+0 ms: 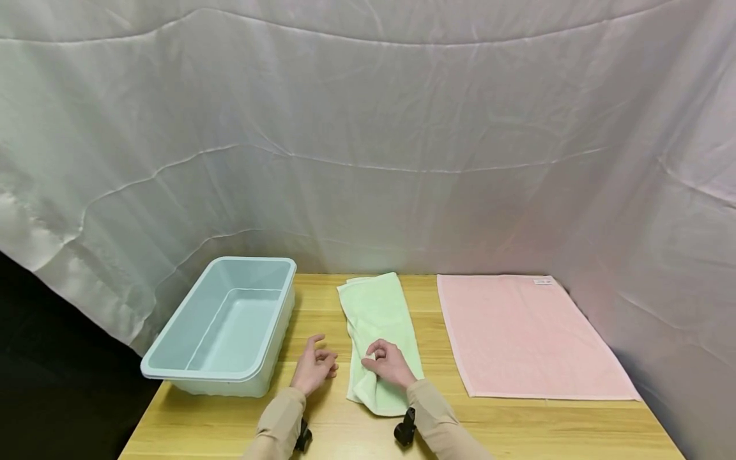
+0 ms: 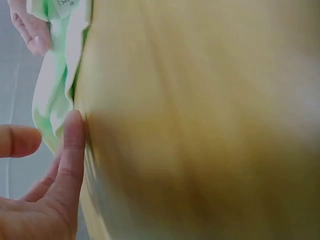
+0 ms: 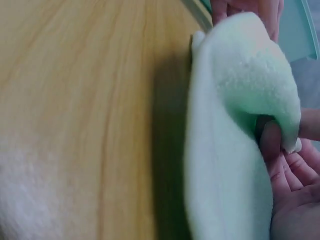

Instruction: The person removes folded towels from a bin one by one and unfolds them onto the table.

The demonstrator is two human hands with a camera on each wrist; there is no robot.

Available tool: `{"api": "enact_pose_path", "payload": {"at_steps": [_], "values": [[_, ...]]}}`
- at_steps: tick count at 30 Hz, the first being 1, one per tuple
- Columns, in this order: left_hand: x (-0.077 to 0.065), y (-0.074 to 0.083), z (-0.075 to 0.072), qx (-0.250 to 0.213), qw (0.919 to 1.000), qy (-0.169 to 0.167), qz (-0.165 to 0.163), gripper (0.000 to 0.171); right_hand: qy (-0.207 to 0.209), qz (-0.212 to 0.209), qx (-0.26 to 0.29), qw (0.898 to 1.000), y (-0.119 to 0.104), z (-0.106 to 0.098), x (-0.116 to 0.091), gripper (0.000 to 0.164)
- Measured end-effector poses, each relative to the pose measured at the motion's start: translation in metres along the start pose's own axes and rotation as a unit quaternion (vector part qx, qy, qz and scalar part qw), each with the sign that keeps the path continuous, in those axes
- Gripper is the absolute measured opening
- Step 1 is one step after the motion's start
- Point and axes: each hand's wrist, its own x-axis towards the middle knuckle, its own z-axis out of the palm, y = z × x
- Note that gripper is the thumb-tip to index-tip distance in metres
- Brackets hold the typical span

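Observation:
A light green towel (image 1: 382,310), folded into a long strip, lies on the table between the bin and a pink towel. Over its near part, my right hand (image 1: 390,364) pinches a lifted edge between thumb and fingers. The right wrist view shows the green cloth (image 3: 245,75) bulging up around that grip. To the left of the towel, my left hand (image 1: 314,367) hovers with fingers loosely bent and holds nothing. In the left wrist view its thumb and fingers (image 2: 72,145) are spread apart near the green towel (image 2: 55,90).
A pale blue plastic bin (image 1: 275,319) stands at the left of the wooden table (image 1: 506,428). At the right a pink towel (image 1: 529,338) is spread flat, a small white label at its far edge. A grey curtain (image 1: 368,128) hangs behind the table.

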Motion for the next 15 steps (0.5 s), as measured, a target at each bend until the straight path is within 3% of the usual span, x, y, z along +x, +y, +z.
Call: {"api": "enact_pose_path", "payload": {"at_steps": [6, 9, 12, 15], "values": [[0.007, 0.005, 0.014, 0.054, 0.9983, -0.019, 0.007, 0.07, 0.007, 0.015, 0.037, 0.999, -0.018, -0.002, -0.009, 0.039], [0.009, 0.005, 0.021, 0.114, 0.9929, -0.009, 0.032, 0.076, 0.024, 0.017, 0.023, 0.999, -0.014, -0.001, -0.006, 0.032], [0.009, 0.007, 0.026, 0.178, 0.9823, 0.013, 0.057, 0.079, 0.047, 0.01, 0.012, 0.999, 0.002, 0.002, 0.002, 0.025], [0.01, 0.01, 0.027, 0.203, 0.9775, 0.02, 0.055, 0.081, 0.059, 0.013, 0.02, 0.998, 0.002, 0.002, 0.002, 0.023]]}}
